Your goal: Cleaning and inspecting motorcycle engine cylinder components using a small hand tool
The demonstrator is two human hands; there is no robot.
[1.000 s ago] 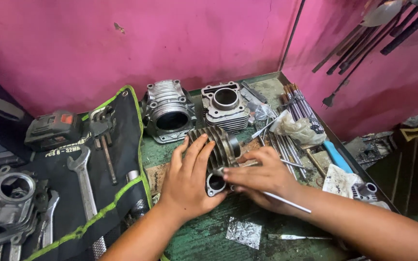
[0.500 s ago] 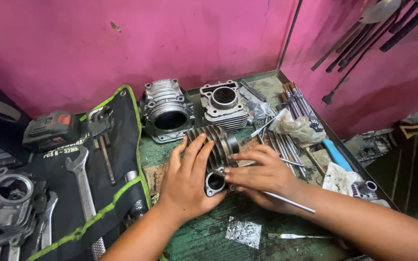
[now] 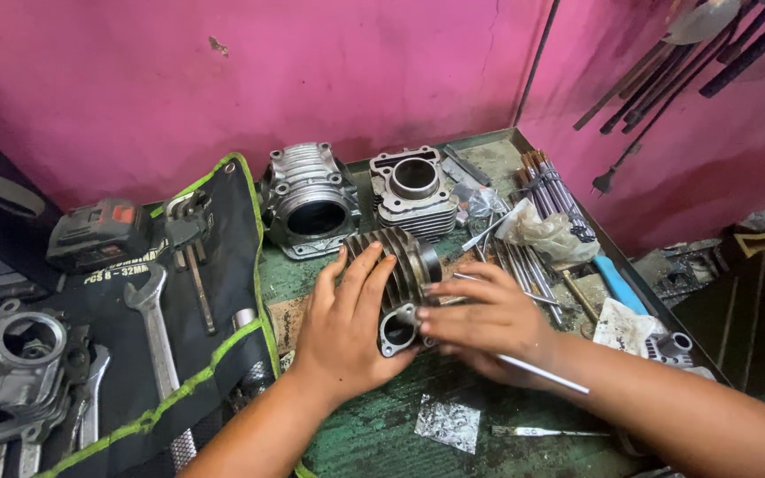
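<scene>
A finned grey engine cylinder point(image 3: 409, 265) lies on its side on the green metal bench point(image 3: 374, 434). My left hand point(image 3: 343, 327) rests flat against its left side, fingers spread over the fins. My right hand point(image 3: 484, 323) presses on it from the right, fingertips at the small round port point(image 3: 396, 330) facing me. A thin white rod point(image 3: 542, 374) runs under my right hand and wrist; whether the fingers grip it is hidden.
Two more engine cylinders point(image 3: 312, 199) point(image 3: 415, 190) stand behind. A black tool roll with wrenches point(image 3: 157, 323) lies left, with a cordless tool point(image 3: 99, 235) and an engine casting point(image 3: 11, 367). Rods point(image 3: 551, 190), a plastic bag point(image 3: 546, 232), foil scrap point(image 3: 447, 422) and a blue handle point(image 3: 617, 283) lie right.
The view has shifted slightly. Both hands stay on the finned cylinder, with only small finger adjustments.
</scene>
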